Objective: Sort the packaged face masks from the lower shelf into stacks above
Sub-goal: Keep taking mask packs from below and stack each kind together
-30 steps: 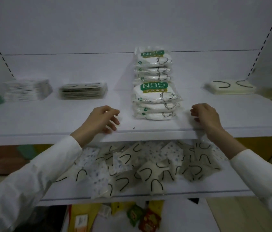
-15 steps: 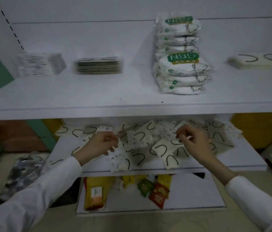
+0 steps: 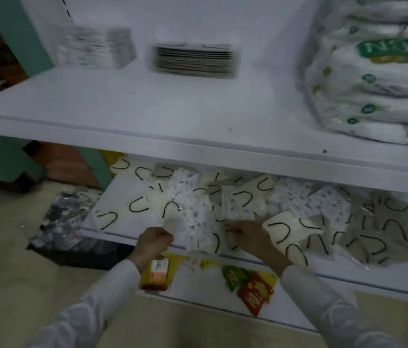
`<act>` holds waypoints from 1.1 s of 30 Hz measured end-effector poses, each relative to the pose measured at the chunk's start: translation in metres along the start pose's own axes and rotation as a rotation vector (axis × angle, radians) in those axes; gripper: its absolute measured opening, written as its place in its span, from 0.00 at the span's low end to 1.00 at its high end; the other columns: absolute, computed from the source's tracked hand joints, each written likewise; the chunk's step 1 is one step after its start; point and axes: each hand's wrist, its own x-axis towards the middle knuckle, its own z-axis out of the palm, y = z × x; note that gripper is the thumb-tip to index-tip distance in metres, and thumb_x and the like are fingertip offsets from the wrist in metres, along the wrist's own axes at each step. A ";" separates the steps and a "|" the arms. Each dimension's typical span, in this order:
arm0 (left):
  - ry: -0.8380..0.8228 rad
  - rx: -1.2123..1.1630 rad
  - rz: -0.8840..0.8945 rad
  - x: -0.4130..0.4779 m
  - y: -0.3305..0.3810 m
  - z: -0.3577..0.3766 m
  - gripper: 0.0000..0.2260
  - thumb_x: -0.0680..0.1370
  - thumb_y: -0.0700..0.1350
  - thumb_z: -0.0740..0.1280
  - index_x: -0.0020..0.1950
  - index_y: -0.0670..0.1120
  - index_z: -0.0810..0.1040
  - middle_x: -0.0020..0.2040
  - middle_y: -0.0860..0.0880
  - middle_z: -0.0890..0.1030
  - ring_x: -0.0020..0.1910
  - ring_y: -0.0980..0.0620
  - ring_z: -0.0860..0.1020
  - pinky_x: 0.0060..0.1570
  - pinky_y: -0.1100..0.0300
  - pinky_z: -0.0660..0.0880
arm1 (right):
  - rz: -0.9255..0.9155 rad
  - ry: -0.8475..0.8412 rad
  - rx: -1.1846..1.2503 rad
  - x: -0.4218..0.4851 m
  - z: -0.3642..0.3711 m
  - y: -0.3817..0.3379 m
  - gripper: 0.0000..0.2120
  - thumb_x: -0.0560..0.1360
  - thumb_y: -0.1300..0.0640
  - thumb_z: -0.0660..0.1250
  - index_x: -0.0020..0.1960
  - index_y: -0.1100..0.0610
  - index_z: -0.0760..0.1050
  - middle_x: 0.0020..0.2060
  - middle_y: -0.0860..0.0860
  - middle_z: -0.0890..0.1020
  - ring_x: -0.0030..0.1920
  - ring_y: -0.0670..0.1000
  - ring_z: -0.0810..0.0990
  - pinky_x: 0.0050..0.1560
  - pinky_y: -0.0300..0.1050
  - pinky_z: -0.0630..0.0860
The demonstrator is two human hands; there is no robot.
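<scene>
Many loose packaged face masks lie in a heap on the lower shelf: cream ones with black ear loops, grey ones and white printed ones. My left hand is at the shelf's front edge, fingers pinched on the clear corner of a white printed mask packet. My right hand rests curled on the pile just right of that packet; its grip is hidden by the fingers. On the upper shelf stand a white printed stack and a grey stack.
Bulky N95 packs are piled at the upper shelf's right. Snack packets lie on the bottom shelf under my hands. A dark bag sits on the floor at the left, beside a green post.
Both hands dropped from the upper shelf's front edge to the lower shelf's pile. The view swung down and left, closer in. My left hand has closed on a printed packet's corner.
</scene>
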 end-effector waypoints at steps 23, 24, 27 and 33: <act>-0.109 -0.236 0.010 0.076 -0.036 -0.012 0.10 0.75 0.46 0.68 0.52 0.42 0.78 0.50 0.43 0.79 0.50 0.48 0.77 0.50 0.53 0.76 | 0.184 0.318 0.449 0.100 0.091 -0.037 0.02 0.78 0.62 0.62 0.48 0.59 0.69 0.39 0.52 0.76 0.44 0.52 0.74 0.35 0.37 0.65; -0.124 -0.304 -0.004 0.080 -0.031 -0.010 0.15 0.74 0.49 0.70 0.55 0.42 0.77 0.52 0.44 0.79 0.52 0.48 0.77 0.52 0.53 0.76 | 0.159 0.318 0.538 0.097 0.089 -0.045 0.02 0.77 0.62 0.63 0.48 0.59 0.70 0.39 0.52 0.77 0.43 0.52 0.75 0.35 0.36 0.67; -0.198 -0.515 -0.074 0.086 -0.017 -0.009 0.16 0.73 0.50 0.71 0.57 0.44 0.77 0.52 0.47 0.81 0.52 0.49 0.79 0.49 0.57 0.76 | 0.135 0.272 0.729 0.093 0.088 -0.071 0.04 0.77 0.60 0.65 0.51 0.57 0.72 0.41 0.53 0.79 0.39 0.50 0.78 0.34 0.33 0.72; 0.071 -0.610 0.031 0.113 -0.018 -0.038 0.13 0.73 0.30 0.64 0.57 0.40 0.75 0.54 0.40 0.80 0.51 0.41 0.79 0.54 0.46 0.76 | 0.114 0.136 0.360 0.142 0.089 -0.106 0.19 0.80 0.47 0.57 0.39 0.59 0.75 0.35 0.51 0.77 0.36 0.47 0.74 0.35 0.38 0.66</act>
